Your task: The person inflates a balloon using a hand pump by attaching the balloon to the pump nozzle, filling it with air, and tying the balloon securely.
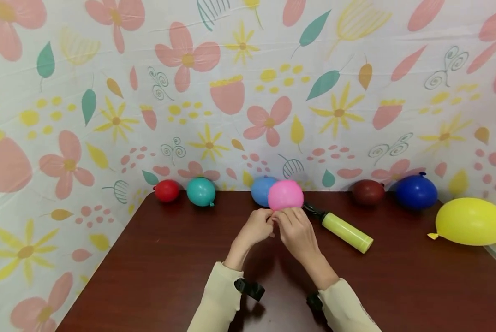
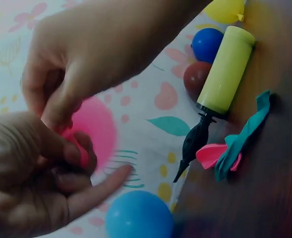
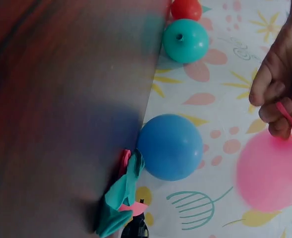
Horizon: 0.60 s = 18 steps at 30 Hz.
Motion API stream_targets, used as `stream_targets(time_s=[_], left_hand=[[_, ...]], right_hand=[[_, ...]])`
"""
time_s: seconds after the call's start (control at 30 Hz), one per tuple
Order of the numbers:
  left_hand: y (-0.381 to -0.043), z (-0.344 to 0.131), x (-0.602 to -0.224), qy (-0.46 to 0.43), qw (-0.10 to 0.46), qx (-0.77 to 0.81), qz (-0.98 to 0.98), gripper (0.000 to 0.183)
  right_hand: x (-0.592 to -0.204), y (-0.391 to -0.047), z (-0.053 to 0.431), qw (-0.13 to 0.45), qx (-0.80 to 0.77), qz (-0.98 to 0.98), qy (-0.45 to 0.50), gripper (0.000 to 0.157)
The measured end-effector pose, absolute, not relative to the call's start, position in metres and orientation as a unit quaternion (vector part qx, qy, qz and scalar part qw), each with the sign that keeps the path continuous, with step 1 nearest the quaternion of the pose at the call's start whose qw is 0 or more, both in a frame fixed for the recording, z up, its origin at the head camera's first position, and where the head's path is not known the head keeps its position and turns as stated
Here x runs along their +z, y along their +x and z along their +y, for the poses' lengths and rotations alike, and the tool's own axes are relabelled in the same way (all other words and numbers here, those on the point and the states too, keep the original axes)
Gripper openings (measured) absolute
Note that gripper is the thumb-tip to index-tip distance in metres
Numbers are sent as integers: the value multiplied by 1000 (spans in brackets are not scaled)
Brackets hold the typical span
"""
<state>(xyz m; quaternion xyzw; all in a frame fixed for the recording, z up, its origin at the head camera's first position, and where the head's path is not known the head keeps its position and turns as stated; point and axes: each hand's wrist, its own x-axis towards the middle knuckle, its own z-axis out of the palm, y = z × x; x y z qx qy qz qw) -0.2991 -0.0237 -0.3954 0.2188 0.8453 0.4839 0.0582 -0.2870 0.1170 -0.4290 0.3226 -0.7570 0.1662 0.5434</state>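
An inflated pink balloon [image 1: 286,194] is held up over the back of the table, its neck downward. My left hand [image 1: 256,227] pinches the neck from the left, and a stretched pink strip [image 3: 286,114] of it shows at the fingers in the right wrist view. From the other side my right hand [image 1: 296,233] grips the same neck with its fingertips. Both hands meet there, hiding part of the neck. In the left wrist view one finger of the left hand [image 2: 27,173] sticks out straight. Behind the pink balloon sits a light blue balloon [image 1: 261,190].
A yellow-green hand pump [image 1: 347,232] with a black nozzle lies right of the hands. Limp teal [image 2: 245,134] and pink balloons [image 2: 210,154] lie beside it. Along the back stand red [image 1: 167,191], teal [image 1: 201,191], brown [image 1: 368,192], dark blue [image 1: 416,192] and yellow balloons [image 1: 472,221].
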Motion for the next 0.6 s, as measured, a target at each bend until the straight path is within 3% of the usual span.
stream_targets(time_s=[0.23, 0.6], left_hand=[[-287, -25, -378, 263, 89, 484, 830, 23], [-275, -16, -367, 329, 21, 482, 812, 24]], right_hand=[[-415, -281, 123, 504, 272, -738, 358, 30], [-400, -279, 129, 528, 351, -715, 296, 33]])
